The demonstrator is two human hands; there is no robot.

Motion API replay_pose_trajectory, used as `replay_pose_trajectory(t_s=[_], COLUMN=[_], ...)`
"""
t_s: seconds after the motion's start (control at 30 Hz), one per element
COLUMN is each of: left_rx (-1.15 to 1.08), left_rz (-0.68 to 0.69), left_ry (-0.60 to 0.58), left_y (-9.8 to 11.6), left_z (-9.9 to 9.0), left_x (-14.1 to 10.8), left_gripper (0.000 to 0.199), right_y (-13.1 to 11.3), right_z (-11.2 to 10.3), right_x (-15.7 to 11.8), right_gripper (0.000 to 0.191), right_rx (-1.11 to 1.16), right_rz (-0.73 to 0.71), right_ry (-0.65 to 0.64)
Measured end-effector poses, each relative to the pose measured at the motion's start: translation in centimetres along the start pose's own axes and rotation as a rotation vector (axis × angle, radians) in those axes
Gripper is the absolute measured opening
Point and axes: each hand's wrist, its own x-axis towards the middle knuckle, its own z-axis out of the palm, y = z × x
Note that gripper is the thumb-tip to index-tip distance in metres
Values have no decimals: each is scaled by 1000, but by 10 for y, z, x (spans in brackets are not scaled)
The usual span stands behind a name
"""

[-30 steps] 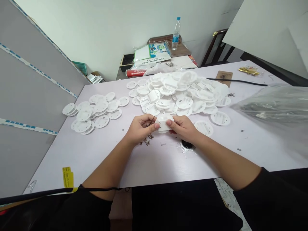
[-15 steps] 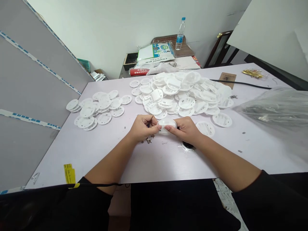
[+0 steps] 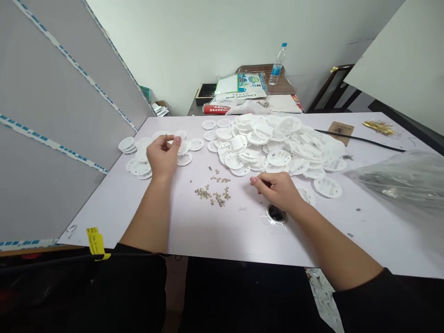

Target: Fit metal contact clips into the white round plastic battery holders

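My left hand [image 3: 163, 155] is over the left group of white discs [image 3: 138, 166], thumb and fingers drawn together; whatever they may hold is hidden. My right hand [image 3: 277, 188] is closed above the table just left of a round black piece with a clear rim [image 3: 276, 213]; its thumb and finger press together, and anything between them is too small to make out. Small metal parts [image 3: 219, 200] lie scattered between my hands. Beyond my right hand spreads a large heap of white slotted discs [image 3: 279, 157].
A clear plastic bag [image 3: 402, 180] covers the right side. A black cable [image 3: 367, 140] crosses a brown card [image 3: 342, 132] near gold parts [image 3: 379, 128]. A water bottle [image 3: 277, 64] stands at the back. A grey partition [image 3: 69, 101] borders the left.
My hands have moved apart, and the white disc no longer shows between them. My left hand went left to the smaller disc group, uncovering the metal parts. The view has shifted.
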Motion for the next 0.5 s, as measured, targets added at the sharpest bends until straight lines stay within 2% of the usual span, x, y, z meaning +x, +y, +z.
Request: replay_pose_trajectory(t_s=[0.1, 0.17, 0.23, 0.3, 0.37, 0.4, 0.47, 0.5], left_rx=[143, 229, 301, 329, 290, 265, 233, 249], left_rz=[-25, -43, -50, -35, -12, -2, 10, 16], left_ry=[143, 182, 161, 89, -33, -130, -415, -640], left_y=[-16, -21, -22, -18, -10, -4, 7, 13], left_z=[-25, -33, -34, -30, -24, -22, -18, -17], left_x=[17, 21, 20, 16, 10, 6, -2, -5], left_gripper=[38, 42, 45, 42, 34, 31, 26, 26], right_y=[-1, -2, -2, -2, -3, -3, -5, -5], right_z=[-1, -1, -2, -4, -7, -9, -14, -16], right_x=[0, 0, 1, 0, -2, -4, -9, -13], right_gripper=[51, 52, 51, 49, 44, 41, 33, 28], right_rx=[-21, -37, -55, -76, -109, -133, -204, -251], right_rz=[-23, -39, -46, -42, -35, -36, -63, -93], right_ry=[19, 13, 10, 8, -3, -11, -8, 11])
